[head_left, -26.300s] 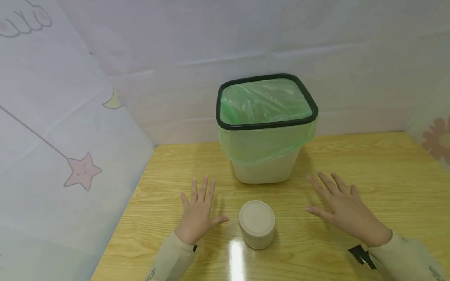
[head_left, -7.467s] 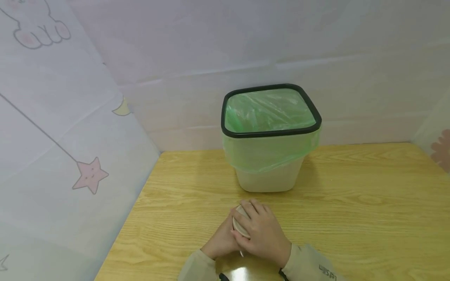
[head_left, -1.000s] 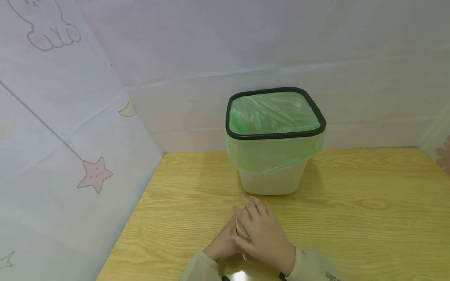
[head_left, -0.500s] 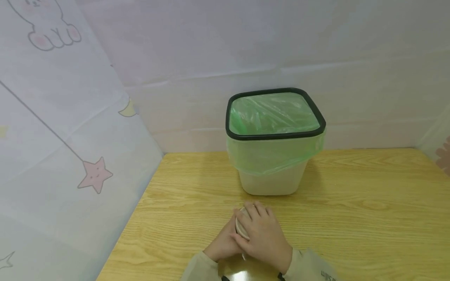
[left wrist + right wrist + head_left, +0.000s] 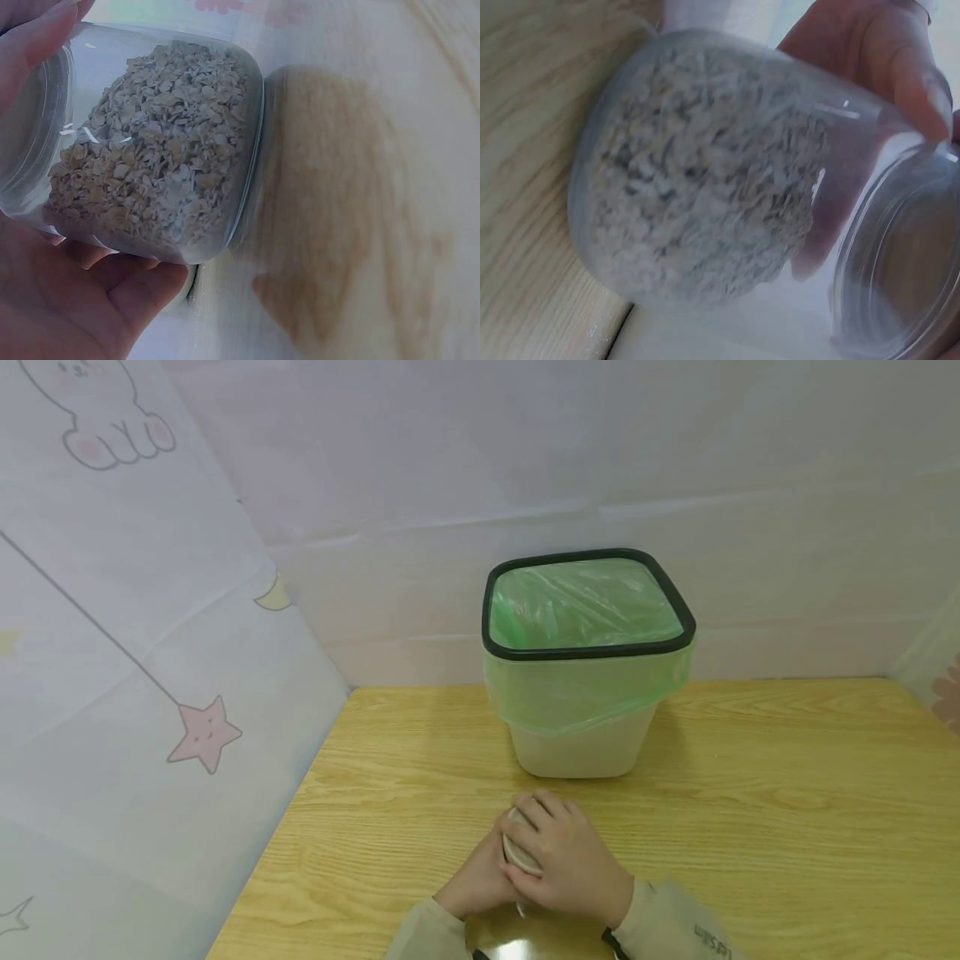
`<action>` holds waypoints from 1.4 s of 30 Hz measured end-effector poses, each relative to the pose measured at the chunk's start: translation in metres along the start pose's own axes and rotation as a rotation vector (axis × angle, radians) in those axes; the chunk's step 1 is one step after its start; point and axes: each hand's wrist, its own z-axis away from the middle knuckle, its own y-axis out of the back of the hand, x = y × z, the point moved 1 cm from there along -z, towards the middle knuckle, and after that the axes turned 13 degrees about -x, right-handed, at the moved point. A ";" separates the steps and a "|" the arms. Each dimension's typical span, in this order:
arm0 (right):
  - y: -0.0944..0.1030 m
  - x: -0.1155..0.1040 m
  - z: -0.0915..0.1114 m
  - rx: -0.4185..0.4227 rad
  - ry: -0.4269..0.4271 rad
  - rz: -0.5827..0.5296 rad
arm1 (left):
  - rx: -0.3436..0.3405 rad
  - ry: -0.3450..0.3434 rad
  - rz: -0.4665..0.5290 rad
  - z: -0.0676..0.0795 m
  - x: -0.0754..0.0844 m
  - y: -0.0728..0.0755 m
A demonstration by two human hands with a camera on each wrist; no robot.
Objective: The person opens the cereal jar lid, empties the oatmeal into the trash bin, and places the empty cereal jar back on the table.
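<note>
A clear jar of oat flakes (image 5: 157, 142) is held between both hands, its base at or just over the wooden table. I cannot tell whether the base touches. My left hand (image 5: 478, 878) wraps round the jar from the left, with fingers visible behind and below it in the left wrist view. From the right, my right hand (image 5: 573, 864) grips over the beige lid (image 5: 519, 853), covering much of it. Through the clear wall, the right wrist view shows the flakes (image 5: 705, 180) slumped toward the base. The lid sits on the jar's mouth.
Behind the hands stands a pale trash bin (image 5: 577, 752) with a black rim and a green liner bag (image 5: 585, 689). The wooden table (image 5: 787, 827) extends to both sides. Printed cloth (image 5: 420, 510) hangs behind and at the left.
Since the oldest frame, both hands have gone from lying spread apart to holding the jar. Over the last second my right hand has shifted round the lid, its thumb and fingers curling closer in.
</note>
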 end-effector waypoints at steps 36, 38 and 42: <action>0.002 0.029 -0.003 -0.010 0.285 -0.275 | -0.045 -0.048 0.139 -0.001 -0.002 -0.001; 0.003 0.029 -0.002 -0.010 0.271 -0.276 | -0.042 -0.053 0.134 -0.002 -0.002 -0.001; 0.005 0.028 -0.001 -0.005 0.244 -0.271 | -0.036 -0.075 0.121 -0.002 -0.003 0.000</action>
